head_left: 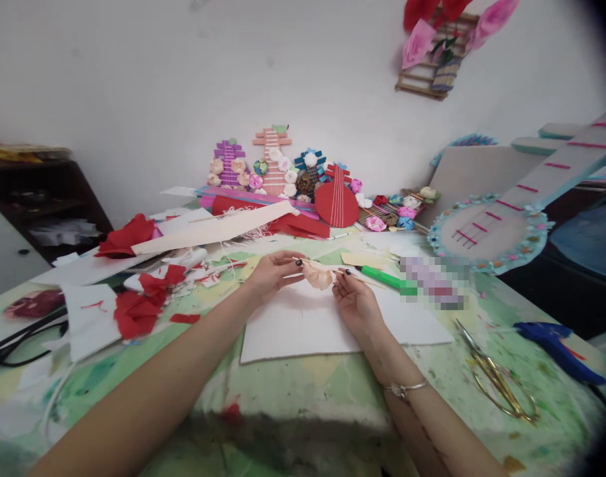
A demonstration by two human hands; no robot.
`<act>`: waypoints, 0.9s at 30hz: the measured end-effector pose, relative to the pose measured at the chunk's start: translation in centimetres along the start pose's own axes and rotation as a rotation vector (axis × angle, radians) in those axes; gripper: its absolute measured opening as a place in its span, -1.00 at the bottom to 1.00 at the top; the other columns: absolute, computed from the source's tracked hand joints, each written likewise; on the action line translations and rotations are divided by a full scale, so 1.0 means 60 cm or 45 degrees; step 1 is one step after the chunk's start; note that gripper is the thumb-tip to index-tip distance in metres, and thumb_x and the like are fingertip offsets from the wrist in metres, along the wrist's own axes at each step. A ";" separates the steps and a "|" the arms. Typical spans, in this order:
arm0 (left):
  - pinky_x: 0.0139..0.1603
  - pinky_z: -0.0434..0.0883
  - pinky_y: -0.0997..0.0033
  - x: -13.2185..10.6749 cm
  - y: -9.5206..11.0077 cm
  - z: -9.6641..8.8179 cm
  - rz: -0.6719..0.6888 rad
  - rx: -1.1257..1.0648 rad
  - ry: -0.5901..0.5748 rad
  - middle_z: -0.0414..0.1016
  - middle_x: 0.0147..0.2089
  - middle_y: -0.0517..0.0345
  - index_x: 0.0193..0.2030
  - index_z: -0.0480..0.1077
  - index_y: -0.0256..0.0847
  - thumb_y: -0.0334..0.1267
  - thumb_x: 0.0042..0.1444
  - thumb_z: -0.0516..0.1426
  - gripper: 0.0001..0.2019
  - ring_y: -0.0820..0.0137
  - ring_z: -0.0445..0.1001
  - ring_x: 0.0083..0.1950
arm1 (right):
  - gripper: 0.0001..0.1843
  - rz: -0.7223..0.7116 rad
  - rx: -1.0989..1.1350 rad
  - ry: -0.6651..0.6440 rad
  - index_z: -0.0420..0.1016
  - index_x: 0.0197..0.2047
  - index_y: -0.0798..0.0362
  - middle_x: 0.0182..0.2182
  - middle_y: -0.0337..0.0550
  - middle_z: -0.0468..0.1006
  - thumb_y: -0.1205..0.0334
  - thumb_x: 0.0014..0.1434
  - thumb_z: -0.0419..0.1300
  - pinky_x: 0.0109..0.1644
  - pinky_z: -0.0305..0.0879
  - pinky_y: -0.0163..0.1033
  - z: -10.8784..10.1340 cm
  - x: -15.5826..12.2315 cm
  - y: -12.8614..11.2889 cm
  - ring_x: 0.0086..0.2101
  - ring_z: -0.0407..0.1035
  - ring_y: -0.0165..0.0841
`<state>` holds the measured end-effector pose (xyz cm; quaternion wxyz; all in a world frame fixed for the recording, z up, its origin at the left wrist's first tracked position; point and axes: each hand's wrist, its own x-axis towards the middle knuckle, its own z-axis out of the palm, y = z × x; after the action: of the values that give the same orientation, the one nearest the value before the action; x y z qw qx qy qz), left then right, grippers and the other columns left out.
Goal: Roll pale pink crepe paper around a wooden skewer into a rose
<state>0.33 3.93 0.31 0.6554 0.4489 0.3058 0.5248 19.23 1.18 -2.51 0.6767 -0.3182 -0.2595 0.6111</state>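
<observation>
My left hand (277, 275) and my right hand (355, 301) are closed in pinches at either end of a small piece of pale peach crepe paper (318, 275). The paper bulges and hangs slightly between the fingertips, along a thin pale stick (365, 279) that runs through both hands. Whether the paper is wound around the stick or only lies against it, I cannot tell. Beneath the hands lies a white board (297, 324) on the table. A green pen-like tool (388, 279) rests just beyond my right hand.
Gold-handled scissors (496, 377) and a blue glue gun (561, 348) lie at the right. Red paper scraps (141, 308) litter the left side. Paper-flowered model instruments (273, 162) line the wall, and a large one (486, 232) leans at the right.
</observation>
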 end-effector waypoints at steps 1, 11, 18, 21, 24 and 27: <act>-0.02 0.42 0.17 0.001 -0.001 0.000 0.020 0.000 0.027 0.55 -0.32 0.07 -0.30 0.50 -0.31 -0.32 -0.24 0.36 -0.71 0.37 0.51 -0.23 | -0.90 0.010 0.011 -0.003 0.54 -0.36 0.07 -0.44 -0.21 0.61 0.32 -0.03 0.27 -0.25 0.37 -0.39 0.001 0.000 0.000 -0.39 0.46 -0.49; -0.05 0.43 0.28 0.006 -0.014 -0.005 0.120 -0.055 0.217 0.55 -0.43 0.12 -0.44 0.49 -0.32 -0.33 -0.37 0.40 -0.71 0.43 0.51 -0.33 | -0.91 -0.042 -0.042 0.121 0.51 -0.39 0.07 -0.43 -0.15 0.62 0.28 -0.04 0.29 -0.33 0.40 -0.33 -0.001 -0.004 -0.003 -0.41 0.47 -0.42; -0.02 0.41 0.27 0.004 -0.005 -0.006 0.159 -0.108 0.295 0.53 -0.43 0.15 -0.45 0.47 -0.31 -0.33 -0.34 0.38 -0.74 0.45 0.50 -0.33 | -0.86 -0.259 -0.079 0.233 0.41 -0.43 0.04 -0.56 -0.27 0.52 0.20 -0.02 0.28 -0.48 0.34 -0.38 -0.022 0.008 -0.014 -0.54 0.38 -0.50; -0.03 0.39 0.29 0.002 0.001 -0.004 0.146 -0.110 0.331 0.51 -0.43 0.18 -0.45 0.45 -0.31 -0.31 -0.35 0.38 -0.73 0.47 0.49 -0.33 | -0.85 -0.503 -0.075 0.330 0.37 -0.43 0.03 -0.63 -0.35 0.42 0.20 -0.01 0.27 -0.54 0.25 -0.40 -0.032 0.009 -0.037 -0.59 0.31 -0.53; -0.07 0.38 0.35 0.000 0.004 -0.004 0.093 -0.076 0.276 0.49 -0.42 0.20 -0.45 0.44 -0.31 -0.30 -0.33 0.38 -0.73 0.51 0.46 -0.33 | -0.89 -0.698 -0.100 0.334 0.42 -0.36 0.05 -0.63 -0.37 0.40 0.24 -0.01 0.24 -0.49 0.23 -0.40 -0.026 -0.003 -0.065 -0.59 0.27 -0.55; -0.13 0.37 0.38 -0.003 0.006 -0.002 0.006 0.003 0.154 0.47 -0.41 0.20 -0.44 0.44 -0.31 -0.31 -0.29 0.37 -0.74 0.52 0.44 -0.34 | -0.78 -0.874 -0.410 0.146 0.47 -0.20 0.04 -0.47 -0.23 0.54 0.27 0.02 0.19 -0.27 0.31 -0.28 -0.009 -0.017 -0.084 -0.45 0.37 -0.47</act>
<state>0.00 3.82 0.57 0.6339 0.4180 0.3443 0.5522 22.88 -0.13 0.94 0.7967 -0.3486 -0.4055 0.2815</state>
